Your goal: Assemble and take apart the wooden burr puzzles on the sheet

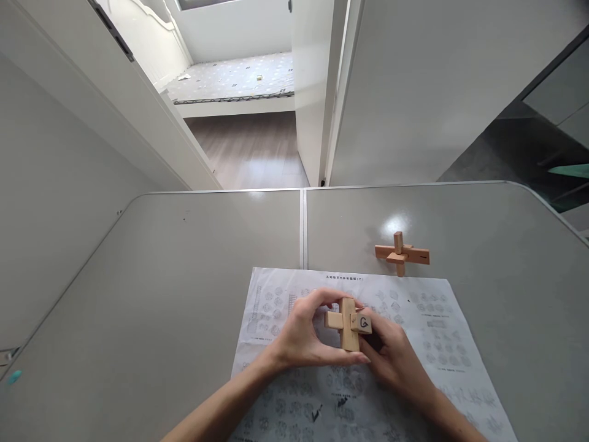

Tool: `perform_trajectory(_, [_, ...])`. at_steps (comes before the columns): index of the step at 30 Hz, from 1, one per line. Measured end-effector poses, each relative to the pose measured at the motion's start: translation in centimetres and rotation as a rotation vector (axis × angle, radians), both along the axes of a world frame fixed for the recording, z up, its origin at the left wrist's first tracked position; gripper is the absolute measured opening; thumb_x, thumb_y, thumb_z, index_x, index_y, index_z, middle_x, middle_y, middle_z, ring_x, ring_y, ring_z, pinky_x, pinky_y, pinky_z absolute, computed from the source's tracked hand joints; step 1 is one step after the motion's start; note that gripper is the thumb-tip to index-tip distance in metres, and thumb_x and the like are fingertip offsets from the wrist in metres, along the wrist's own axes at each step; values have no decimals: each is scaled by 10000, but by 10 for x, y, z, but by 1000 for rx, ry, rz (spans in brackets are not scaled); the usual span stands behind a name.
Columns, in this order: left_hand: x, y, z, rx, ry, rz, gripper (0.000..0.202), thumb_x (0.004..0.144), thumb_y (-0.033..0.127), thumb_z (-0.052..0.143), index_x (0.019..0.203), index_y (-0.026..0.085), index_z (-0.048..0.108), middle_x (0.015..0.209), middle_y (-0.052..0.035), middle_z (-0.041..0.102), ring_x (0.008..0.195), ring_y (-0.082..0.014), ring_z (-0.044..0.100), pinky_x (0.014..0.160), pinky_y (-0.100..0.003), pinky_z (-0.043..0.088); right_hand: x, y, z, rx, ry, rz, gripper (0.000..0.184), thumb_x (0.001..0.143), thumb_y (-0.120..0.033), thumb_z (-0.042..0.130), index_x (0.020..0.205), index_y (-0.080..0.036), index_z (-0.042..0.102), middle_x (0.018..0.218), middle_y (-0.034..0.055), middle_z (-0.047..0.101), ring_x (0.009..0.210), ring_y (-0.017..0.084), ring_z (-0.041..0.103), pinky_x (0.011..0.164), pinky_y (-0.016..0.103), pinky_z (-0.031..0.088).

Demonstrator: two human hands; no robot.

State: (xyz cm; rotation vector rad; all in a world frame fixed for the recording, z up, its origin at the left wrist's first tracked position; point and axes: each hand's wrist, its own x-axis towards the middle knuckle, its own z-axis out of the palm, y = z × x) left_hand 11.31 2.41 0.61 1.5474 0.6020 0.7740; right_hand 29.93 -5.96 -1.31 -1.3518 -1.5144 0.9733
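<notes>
A light wooden interlocking puzzle (348, 334) is held over the printed sheet, its blocks crossing each other. One block end, facing up at the right, carries a dark handwritten mark like a "G". My left hand (301, 334) grips the puzzle from the left, thumb along the near side and fingers around the far side. From the right, my right hand (396, 350) closes on it, its fingertips partly hidden behind the blocks. Beneath both hands lies the paper sheet (276, 399) with rows of small printed diagrams and a few dark pen marks.
A second, redder wooden cross puzzle (416, 255) stands on the grey table (161, 294), just beyond the sheet's far edge. A metal seam (304, 227) runs down the table. Past the far edge are a white door (315, 92) and a bed (230, 77).
</notes>
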Motion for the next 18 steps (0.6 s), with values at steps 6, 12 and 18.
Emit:
perform_trajectory(6, [0, 1, 3, -20, -42, -14, 729, 627, 380, 1047, 1234, 222, 677, 1239, -116, 798, 1109, -313, 777, 958, -421, 627, 0, 1, 0, -21, -26, 34, 248, 1073, -384, 555, 877, -231, 563, 747, 8, 653, 610, 175, 561, 562, 270, 474])
perform_trajectory(12, [-1, 2, 2, -82, -101, -33, 748, 620, 409, 1053, 1242, 237, 675, 1270, -112, 791, 1137, -315, 759, 978, -427, 611, 0, 0, -6, -44, -30, 88, 200, 1083, -375, 558, 949, -229, 584, 767, 10, 670, 619, 172, 564, 589, 278, 484])
perform_trajectory(18, [-5, 5, -4, -181, -198, -15, 736, 717, 578, 966, 1283, 226, 654, 1269, -140, 770, 1128, -308, 736, 973, -439, 591, -2, 0, -3, -66, -97, 101, 234, 1071, -436, 617, 977, -223, 640, 711, -18, 615, 583, 158, 519, 563, 271, 438])
